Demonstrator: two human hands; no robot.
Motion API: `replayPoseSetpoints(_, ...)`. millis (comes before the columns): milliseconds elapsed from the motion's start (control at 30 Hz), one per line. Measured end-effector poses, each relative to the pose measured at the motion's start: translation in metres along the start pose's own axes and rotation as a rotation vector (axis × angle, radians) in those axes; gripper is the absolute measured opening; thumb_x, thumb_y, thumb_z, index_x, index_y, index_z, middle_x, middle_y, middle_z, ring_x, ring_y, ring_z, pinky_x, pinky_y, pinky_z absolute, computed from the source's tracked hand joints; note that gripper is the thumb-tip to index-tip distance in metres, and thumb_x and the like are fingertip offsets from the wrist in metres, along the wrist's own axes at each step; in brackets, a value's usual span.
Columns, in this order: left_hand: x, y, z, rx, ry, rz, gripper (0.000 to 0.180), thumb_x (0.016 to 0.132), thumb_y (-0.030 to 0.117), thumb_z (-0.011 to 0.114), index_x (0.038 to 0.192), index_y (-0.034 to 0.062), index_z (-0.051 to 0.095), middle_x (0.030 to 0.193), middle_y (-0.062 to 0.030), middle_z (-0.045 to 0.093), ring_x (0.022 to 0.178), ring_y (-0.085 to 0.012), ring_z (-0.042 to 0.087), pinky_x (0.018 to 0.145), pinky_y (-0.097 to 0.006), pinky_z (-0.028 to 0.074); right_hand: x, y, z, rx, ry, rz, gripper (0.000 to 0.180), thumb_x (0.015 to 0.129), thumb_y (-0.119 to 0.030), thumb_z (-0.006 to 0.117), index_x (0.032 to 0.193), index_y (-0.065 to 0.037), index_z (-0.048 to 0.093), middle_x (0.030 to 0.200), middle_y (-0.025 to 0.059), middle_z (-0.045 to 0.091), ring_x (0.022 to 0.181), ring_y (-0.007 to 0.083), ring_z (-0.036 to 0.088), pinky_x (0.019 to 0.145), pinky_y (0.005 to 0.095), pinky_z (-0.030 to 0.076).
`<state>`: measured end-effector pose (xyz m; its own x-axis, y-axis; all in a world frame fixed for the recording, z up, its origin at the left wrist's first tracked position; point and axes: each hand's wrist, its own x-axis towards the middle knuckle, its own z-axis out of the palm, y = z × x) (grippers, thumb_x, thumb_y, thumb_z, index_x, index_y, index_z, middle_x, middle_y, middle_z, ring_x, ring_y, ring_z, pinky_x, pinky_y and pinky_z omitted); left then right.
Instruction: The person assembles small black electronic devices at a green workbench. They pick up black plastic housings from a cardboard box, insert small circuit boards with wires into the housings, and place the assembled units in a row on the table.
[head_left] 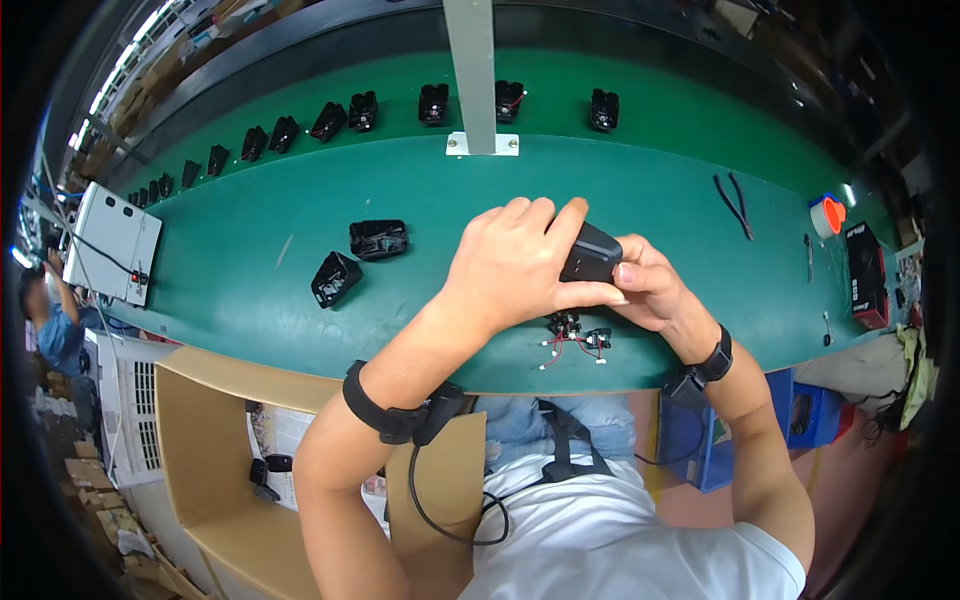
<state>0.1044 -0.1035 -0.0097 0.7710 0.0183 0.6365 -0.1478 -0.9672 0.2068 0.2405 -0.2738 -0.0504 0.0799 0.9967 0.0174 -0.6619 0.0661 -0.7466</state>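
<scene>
Fingers of the left hand (510,265) and right hand (650,290) pinch a black case (592,253) from both sides, held just above the small wired parts (575,337). A slip could drop it onto those wires, I reckon.

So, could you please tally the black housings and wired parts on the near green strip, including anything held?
Loose black housings: 2
Held black housing: 1
Cluster of wired parts: 1
Total: 4
</scene>
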Motion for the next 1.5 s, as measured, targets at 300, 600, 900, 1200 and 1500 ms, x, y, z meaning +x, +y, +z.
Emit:
replayPoseSetpoints(300, -0.01, -0.052, -0.056, 0.403, -0.367, -0.491, 0.075, 0.077, 0.046, 0.079, 0.135, 0.0074, 0.053, 0.118, -0.0167, 0.06, 0.111, -0.0351, 0.058, 0.092, -0.047, 0.049, 0.043, -0.084, -0.04, -1.641, 0.532, -0.476, 0.03, 0.082, -0.023, 0.077, 0.105, -0.003, 0.075, 0.135, 0.0211, 0.058, 0.114, 0.0301, 0.062, 0.098, 0.0401, 0.048)
replayPoseSetpoints(600, -0.024, -0.111, -0.057, 0.302, -0.925, -0.891, 0.081, 0.061, 0.034, 0.09, 0.133, 0.0142, 0.059, 0.129, -0.0144, 0.06, 0.121, -0.0337, 0.058, 0.1, -0.043, 0.05, 0.038, -0.148, -0.181, -2.117, 0.736, 0.064, 0.026, 0.078, -0.016, 0.076, 0.102, -0.007, 0.076, 0.146, 0.0176, 0.048, 0.122, 0.0378, 0.056, 0.104, 0.0433, 0.046)
replayPoseSetpoints(900, -0.021, -0.081, -0.027, 0.192, -0.711, -0.698, 0.068, 0.074, 0.043, 0.08, 0.132, 0.0126, 0.058, 0.121, -0.0205, 0.061, 0.107, -0.0391, 0.065, 0.093, -0.045, 0.053, 0.029, -0.105, -0.096, -1.901, 0.481, -0.384, 0.028, 0.08, -0.012, 0.071, 0.106, -0.004, 0.069, 0.115, 0.0159, 0.065, 0.1, 0.0297, 0.066, 0.087, 0.0398, 0.054)
replayPoseSetpoints(1200, -0.011, -0.046, -0.008, 0.03, -0.875, -0.457, 0.074, 0.078, 0.035, 0.08, 0.141, 0.0156, 0.046, 0.129, -0.0206, 0.05, 0.112, -0.0408, 0.061, 0.097, -0.047, 0.052, 0.023, -0.043, -0.022, -1.894, 0.342, 0.095, 0.022, 0.079, -0.015, 0.075, 0.098, -0.004, 0.069, 0.095, 0.0098, 0.068, 0.075, 0.0194, 0.067, 0.068, 0.0309, 0.055)
replayPoseSetpoints(1500, -0.002, -0.028, 0.005, -0.161, -0.216, -0.193, 0.025, 0.084, 0.02, 0.073, 0.105, 0.0063, 0.069, 0.104, -0.0121, 0.065, 0.087, -0.032, 0.064, 0.075, -0.041, 0.052, 0.021, -0.017, -0.02, -1.174, 0.369, -0.452, 0.015, 0.08, 0.006, 0.067, 0.094, 0.002, 0.068, 0.108, 0.0107, 0.067, 0.099, 0.0183, 0.068, 0.087, 0.0312, 0.06)
